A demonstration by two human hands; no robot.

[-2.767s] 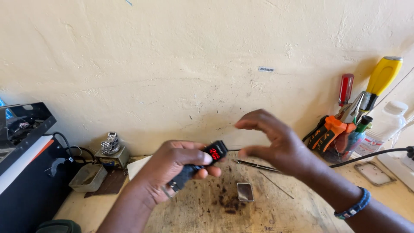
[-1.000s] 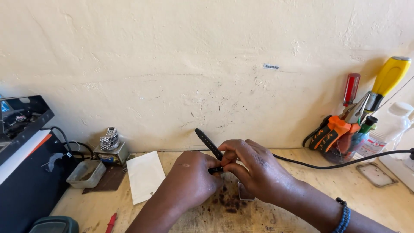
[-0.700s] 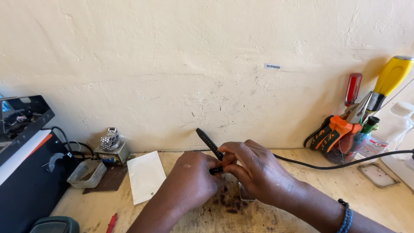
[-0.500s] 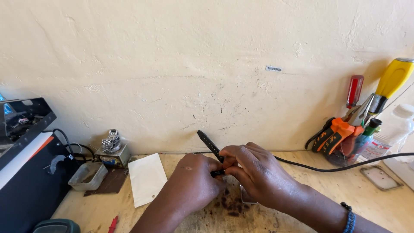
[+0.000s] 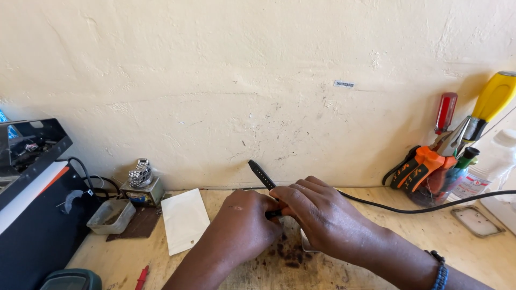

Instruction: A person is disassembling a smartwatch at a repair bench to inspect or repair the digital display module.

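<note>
My left hand (image 5: 242, 225) and my right hand (image 5: 317, 217) are pressed together low over the wooden bench (image 5: 387, 236). Both are closed around a black slender tool (image 5: 262, 174), whose ribbed end sticks up and back toward the wall from between my fingers. A black cable (image 5: 419, 207) runs from under my right hand off to the right. What the tool's lower end touches is hidden by my fingers. A small metal piece (image 5: 306, 244) shows under my right hand, by a dark burnt patch (image 5: 285, 258) on the wood.
A white pouch (image 5: 184, 225) lies left of my hands. Further left are a small tray (image 5: 110, 216), a metal watch band on a little box (image 5: 141, 177), and black equipment (image 5: 32, 209). At the right stands a cup of pliers and screwdrivers (image 5: 435, 172), with a white bottle (image 5: 497, 156) beside it.
Earlier my hands were apart and raised, the left holding the black tool. They have since come together low on the bench and stayed almost still over the last second.
</note>
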